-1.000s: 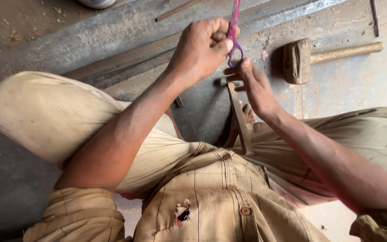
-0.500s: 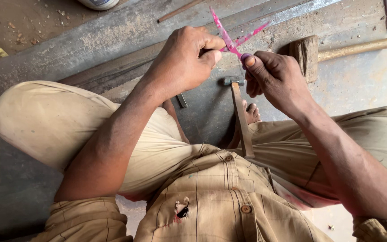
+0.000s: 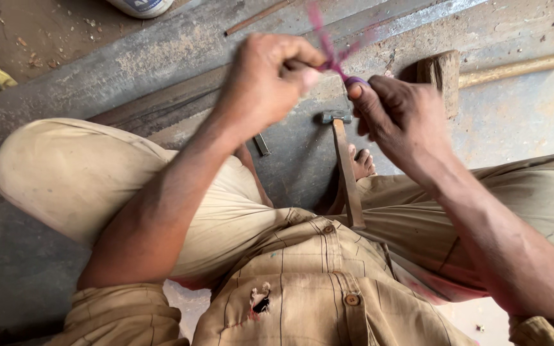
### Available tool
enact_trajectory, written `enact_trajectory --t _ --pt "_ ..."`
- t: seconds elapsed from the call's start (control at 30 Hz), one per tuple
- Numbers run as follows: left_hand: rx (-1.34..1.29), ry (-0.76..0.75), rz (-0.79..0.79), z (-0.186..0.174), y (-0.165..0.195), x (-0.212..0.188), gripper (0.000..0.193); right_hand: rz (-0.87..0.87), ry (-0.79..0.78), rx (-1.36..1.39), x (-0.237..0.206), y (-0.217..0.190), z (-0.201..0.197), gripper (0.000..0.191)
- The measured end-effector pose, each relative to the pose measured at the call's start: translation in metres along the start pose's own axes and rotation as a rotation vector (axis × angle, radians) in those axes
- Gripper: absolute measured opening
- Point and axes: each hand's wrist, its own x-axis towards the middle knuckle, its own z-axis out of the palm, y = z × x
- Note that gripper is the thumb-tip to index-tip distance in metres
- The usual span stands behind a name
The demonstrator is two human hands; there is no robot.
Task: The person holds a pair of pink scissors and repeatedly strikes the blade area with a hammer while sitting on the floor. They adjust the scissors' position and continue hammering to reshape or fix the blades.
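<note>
Pinching pink strip (image 3: 331, 54) w/ both: left hand (image 3: 267, 83) grips one end, right hand (image 3: 402, 115) has it looped on fingertip. We've spread hands since; strip now crossed, blurred, above hammer (image 3: 344, 166).

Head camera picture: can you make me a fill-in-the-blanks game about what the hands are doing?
1. Both hands pinch thin strips coloured ____.
2. The small hammer lies between the person's ____.
3. The wooden mallet lies beyond the ____ hand.
4. The left hand looks ____ from moving.

Missing words: pink; legs; right; blurred
</note>
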Motion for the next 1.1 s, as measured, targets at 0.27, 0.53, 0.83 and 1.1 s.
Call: enact_trajectory --t 0.27,0.53,0.83,1.1 --pt "-0.425 -0.028 -0.090 0.048 -0.015 -0.005 0.016 -0.170 0.203 -0.079 -0.018 0.001 0.024 0.042" --pt "-0.696 -0.183 -0.147 0.033 -0.022 -0.006 0.017 -0.056 0.022 0.443 -0.025 -0.006 0.019 0.040" --pt "-0.687 -0.183 -0.143 0.034 -0.014 -0.006 0.023 0.048 -0.077 0.605 -0.026 0.000 0.018 0.042" --pt "-0.646 -0.130 -0.074 0.041 -0.016 -0.010 0.018 0.000 -0.125 0.803 -0.027 0.009 0.023 0.044"
